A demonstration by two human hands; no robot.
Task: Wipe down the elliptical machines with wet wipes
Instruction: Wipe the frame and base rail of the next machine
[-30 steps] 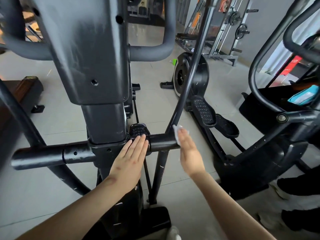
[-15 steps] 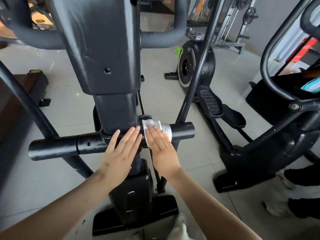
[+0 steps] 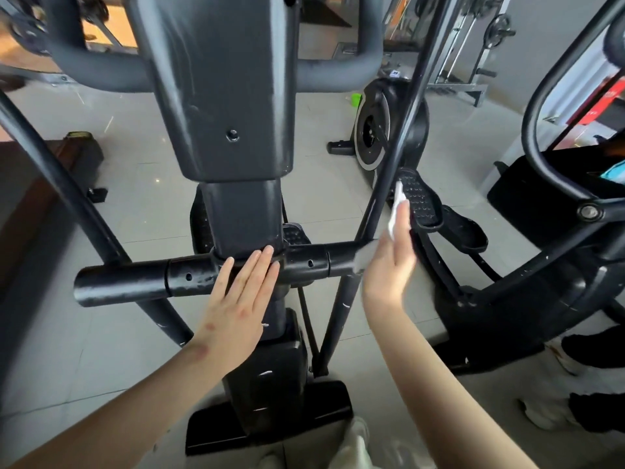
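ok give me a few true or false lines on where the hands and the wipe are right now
The left hand lies flat on the crossbar. True.
The right hand has no wipe. False: a white wipe lies against its fingers.
The wipe is at the crossbar's left end. False: it is near the right end.
Another black machine stands to the right. True.

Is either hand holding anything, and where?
Right hand carries the wet wipe against its straight fingers, thumb hidden; left hand rests flat on the crossbar, holding nothing.
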